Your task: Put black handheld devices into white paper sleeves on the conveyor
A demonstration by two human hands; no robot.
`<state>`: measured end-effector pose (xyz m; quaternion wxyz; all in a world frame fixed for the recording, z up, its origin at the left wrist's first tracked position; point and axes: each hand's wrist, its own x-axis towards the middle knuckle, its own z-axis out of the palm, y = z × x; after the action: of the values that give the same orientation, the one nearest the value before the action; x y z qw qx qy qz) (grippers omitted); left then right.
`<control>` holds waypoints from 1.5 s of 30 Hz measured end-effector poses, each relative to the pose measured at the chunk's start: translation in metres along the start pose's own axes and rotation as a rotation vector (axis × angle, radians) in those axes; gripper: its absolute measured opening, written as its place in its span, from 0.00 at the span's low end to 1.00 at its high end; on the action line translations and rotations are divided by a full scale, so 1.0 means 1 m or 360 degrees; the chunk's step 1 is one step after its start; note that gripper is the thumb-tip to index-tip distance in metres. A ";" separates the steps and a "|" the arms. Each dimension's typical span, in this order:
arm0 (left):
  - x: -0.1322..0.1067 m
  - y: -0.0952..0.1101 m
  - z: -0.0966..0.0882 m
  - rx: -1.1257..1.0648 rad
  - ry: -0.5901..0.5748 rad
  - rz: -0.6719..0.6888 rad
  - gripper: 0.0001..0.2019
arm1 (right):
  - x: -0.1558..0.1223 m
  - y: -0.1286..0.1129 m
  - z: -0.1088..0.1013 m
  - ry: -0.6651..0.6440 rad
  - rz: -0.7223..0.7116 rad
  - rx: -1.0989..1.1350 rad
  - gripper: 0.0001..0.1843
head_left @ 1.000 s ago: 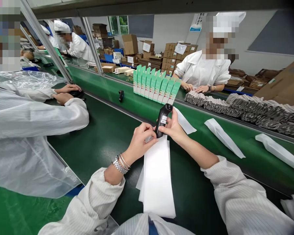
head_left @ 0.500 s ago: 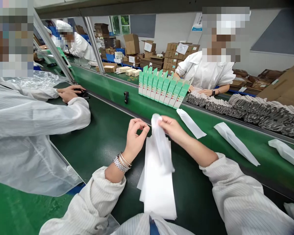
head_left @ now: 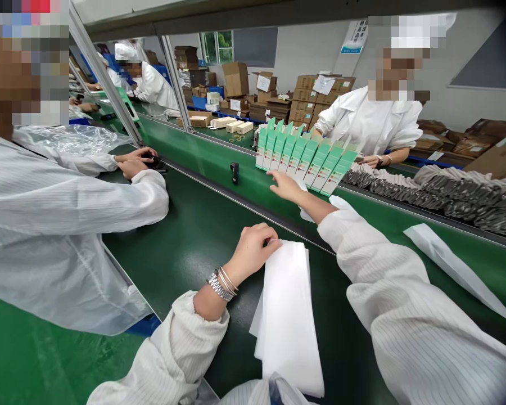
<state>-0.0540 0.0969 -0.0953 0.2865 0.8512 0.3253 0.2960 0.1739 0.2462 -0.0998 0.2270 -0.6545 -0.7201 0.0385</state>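
In front of me lies a stack of flat white translucent sleeves (head_left: 293, 320) on the dark green table. My left hand (head_left: 255, 247), with a watch and bangles at its wrist, pinches the top left corner of the uppermost sleeve between thumb and finger. My right hand (head_left: 287, 187) reaches over the green belt with fingers stretched out and nothing seen in them. Under its wrist a loose white sleeve (head_left: 306, 214) lies on the belt, partly hidden by the arm. Just beyond the fingers stands a row of green and white boxes (head_left: 307, 160) with raised flaps.
Another white sleeve (head_left: 455, 267) lies further right on the belt. A small black object (head_left: 235, 172) sits to the left of the boxes. Grey bundled pieces (head_left: 447, 194) are piled along the far side. Co-workers in white sit at left (head_left: 67, 197) and opposite (head_left: 371, 121).
My right hand has carried a sleeve from above the stack forward to the belt and let go of it. My left hand has come down onto the stack's top corner. The view has shifted.
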 end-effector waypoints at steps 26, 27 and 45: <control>0.001 0.004 0.005 0.0113 0.0053 0.0103 0.06 | -0.012 0.000 0.002 -0.0227 0.0135 -0.0496 0.20; 0.001 0.004 0.005 0.0126 0.0052 0.0112 0.06 | -0.015 -0.003 0.003 -0.0219 0.0116 -0.0488 0.22; -0.001 0.004 0.002 0.0209 0.0188 0.0263 0.04 | -0.041 -0.016 -0.018 -0.0056 0.0198 0.0695 0.19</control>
<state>-0.0514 0.0924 -0.0943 0.1851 0.8731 0.2889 0.3464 0.1672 0.1997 -0.0890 0.3478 -0.6322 -0.6568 0.2189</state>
